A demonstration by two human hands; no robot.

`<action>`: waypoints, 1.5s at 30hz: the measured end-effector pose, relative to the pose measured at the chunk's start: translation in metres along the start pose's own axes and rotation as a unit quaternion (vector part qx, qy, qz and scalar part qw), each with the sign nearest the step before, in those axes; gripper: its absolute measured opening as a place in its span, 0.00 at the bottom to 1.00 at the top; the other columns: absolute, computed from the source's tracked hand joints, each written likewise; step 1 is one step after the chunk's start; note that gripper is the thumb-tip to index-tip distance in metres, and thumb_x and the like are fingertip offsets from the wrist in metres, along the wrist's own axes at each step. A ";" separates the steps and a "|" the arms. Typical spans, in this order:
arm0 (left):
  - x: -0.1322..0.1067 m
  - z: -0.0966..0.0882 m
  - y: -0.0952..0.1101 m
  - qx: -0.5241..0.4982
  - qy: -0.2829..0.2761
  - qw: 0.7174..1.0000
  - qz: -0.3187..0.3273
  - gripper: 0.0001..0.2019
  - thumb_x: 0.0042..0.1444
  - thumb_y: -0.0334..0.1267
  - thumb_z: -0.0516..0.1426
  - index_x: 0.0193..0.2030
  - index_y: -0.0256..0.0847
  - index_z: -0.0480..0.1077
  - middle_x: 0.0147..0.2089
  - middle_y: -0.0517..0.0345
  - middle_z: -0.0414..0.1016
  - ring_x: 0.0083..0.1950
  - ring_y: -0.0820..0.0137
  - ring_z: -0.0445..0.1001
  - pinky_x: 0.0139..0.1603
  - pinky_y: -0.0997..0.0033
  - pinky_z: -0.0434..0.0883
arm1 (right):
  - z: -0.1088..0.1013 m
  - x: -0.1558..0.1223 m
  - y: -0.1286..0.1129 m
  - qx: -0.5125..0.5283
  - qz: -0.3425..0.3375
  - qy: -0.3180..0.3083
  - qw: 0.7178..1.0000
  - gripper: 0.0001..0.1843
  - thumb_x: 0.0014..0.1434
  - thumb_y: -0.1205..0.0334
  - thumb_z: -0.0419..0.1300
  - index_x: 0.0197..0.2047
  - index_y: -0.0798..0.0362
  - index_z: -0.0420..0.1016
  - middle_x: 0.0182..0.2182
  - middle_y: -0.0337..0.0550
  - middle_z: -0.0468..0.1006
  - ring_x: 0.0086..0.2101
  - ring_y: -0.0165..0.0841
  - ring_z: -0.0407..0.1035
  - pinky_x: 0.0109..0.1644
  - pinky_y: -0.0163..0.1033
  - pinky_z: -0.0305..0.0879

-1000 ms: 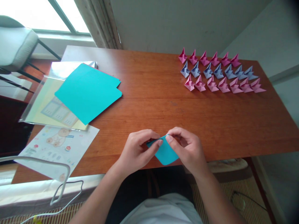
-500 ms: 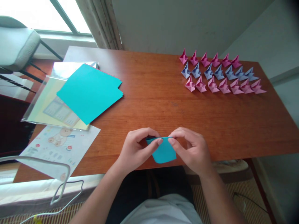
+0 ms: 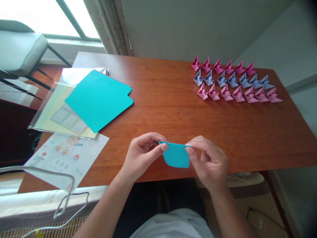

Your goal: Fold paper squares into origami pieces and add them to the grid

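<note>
One head-worn camera looked forward and down over the desk (image 3: 158,112) from its near edge, covering both far corners.

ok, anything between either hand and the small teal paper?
Nothing visible. The left hand and right hand both pinch the small teal paper directly, near opposite ends of its upper edge. The large teal sheets lie off to the left, the folded paper pieces at back right, both clear of the hands.
</note>
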State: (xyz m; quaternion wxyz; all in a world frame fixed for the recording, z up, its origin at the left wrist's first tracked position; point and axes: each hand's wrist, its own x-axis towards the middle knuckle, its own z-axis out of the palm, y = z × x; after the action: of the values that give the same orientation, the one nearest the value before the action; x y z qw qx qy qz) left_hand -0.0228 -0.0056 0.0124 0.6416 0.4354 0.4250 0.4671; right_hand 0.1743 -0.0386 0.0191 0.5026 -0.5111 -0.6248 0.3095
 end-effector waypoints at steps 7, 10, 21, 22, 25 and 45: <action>0.001 0.000 -0.001 -0.013 0.017 1.000 0.007 0.06 0.52 0.36 0.71 0.29 0.38 0.80 0.31 0.56 0.81 0.32 0.72 0.76 0.32 0.77 0.75 | 0.000 0.000 0.000 -0.023 -0.007 0.005 1.000 0.09 0.62 0.69 0.64 0.40 0.44 0.79 0.32 0.38 0.80 0.33 0.35 0.74 0.37 0.42 0.69; 0.001 0.000 -0.001 -0.006 0.030 1.000 -0.006 0.07 0.52 0.39 0.71 0.30 0.38 0.81 0.32 0.54 0.82 0.32 0.71 0.76 0.32 0.76 0.75 | 0.001 0.001 0.000 -0.036 -0.002 0.014 0.999 0.08 0.62 0.68 0.64 0.39 0.44 0.80 0.32 0.38 0.80 0.32 0.35 0.74 0.35 0.41 0.69; 0.000 0.000 -0.007 0.021 0.087 0.996 0.009 0.07 0.54 0.42 0.70 0.33 0.41 0.83 0.32 0.56 0.84 0.32 0.72 0.77 0.32 0.77 0.75 | 0.008 0.002 -0.006 -0.023 0.028 0.035 0.999 0.05 0.63 0.67 0.64 0.37 0.46 0.78 0.31 0.38 0.79 0.32 0.34 0.72 0.36 0.40 0.67; 0.000 0.000 -0.006 0.031 0.091 0.995 0.012 0.07 0.54 0.42 0.70 0.33 0.41 0.83 0.32 0.56 0.84 0.32 0.71 0.78 0.32 0.76 0.75 | 0.008 0.002 -0.006 -0.019 0.034 0.038 0.999 0.05 0.63 0.66 0.64 0.37 0.46 0.78 0.31 0.38 0.79 0.32 0.34 0.72 0.36 0.40 0.67; -0.001 0.002 -0.005 0.056 0.091 0.994 0.024 0.08 0.55 0.42 0.70 0.33 0.41 0.82 0.32 0.56 0.84 0.32 0.71 0.78 0.31 0.76 0.75 | 0.010 0.003 -0.004 -0.010 0.056 0.047 0.997 0.05 0.63 0.65 0.65 0.35 0.47 0.78 0.30 0.38 0.78 0.32 0.34 0.71 0.37 0.40 0.66; -0.002 0.001 -0.006 0.112 0.086 0.988 0.059 0.10 0.59 0.42 0.66 0.31 0.38 0.78 0.26 0.60 0.76 0.27 0.76 0.70 0.26 0.81 0.67 | 0.019 0.007 0.005 0.031 0.064 0.100 0.992 0.04 0.63 0.66 0.66 0.35 0.47 0.79 0.31 0.36 0.80 0.34 0.31 0.72 0.39 0.37 0.67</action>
State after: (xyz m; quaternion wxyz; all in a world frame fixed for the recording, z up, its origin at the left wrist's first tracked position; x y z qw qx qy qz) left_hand -0.0211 -0.0087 0.0075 0.5212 0.4870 0.5017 0.4894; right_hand 0.1581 -0.0278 0.0107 0.5573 -0.5625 -0.5275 0.3077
